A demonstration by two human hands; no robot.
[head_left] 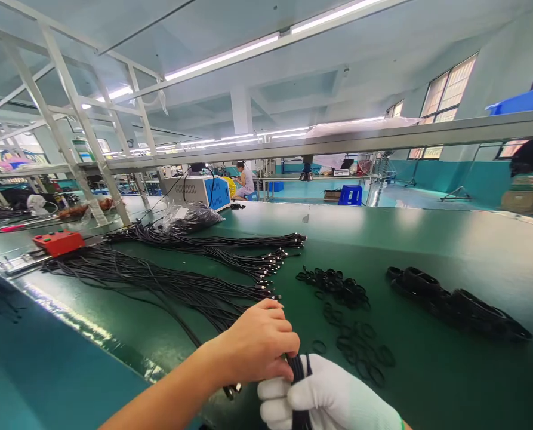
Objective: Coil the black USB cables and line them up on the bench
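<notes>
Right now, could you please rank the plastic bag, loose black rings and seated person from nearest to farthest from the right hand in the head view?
1. Loose black rings: just beyond the right hand.
2. Plastic bag: left, across the table.
3. Seated person: past the table's far edge.

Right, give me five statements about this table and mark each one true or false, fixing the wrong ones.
1. The right hand wears a white glove. True.
2. The left hand is gloved too. False: it is bare.
3. The right hand grips a bundle of black cables. True.
4. The red box sits beside the right hand. False: it is at the far left of the green table.
5. Small black bands lie on the table, to the right of the long loose cables. True.
</notes>
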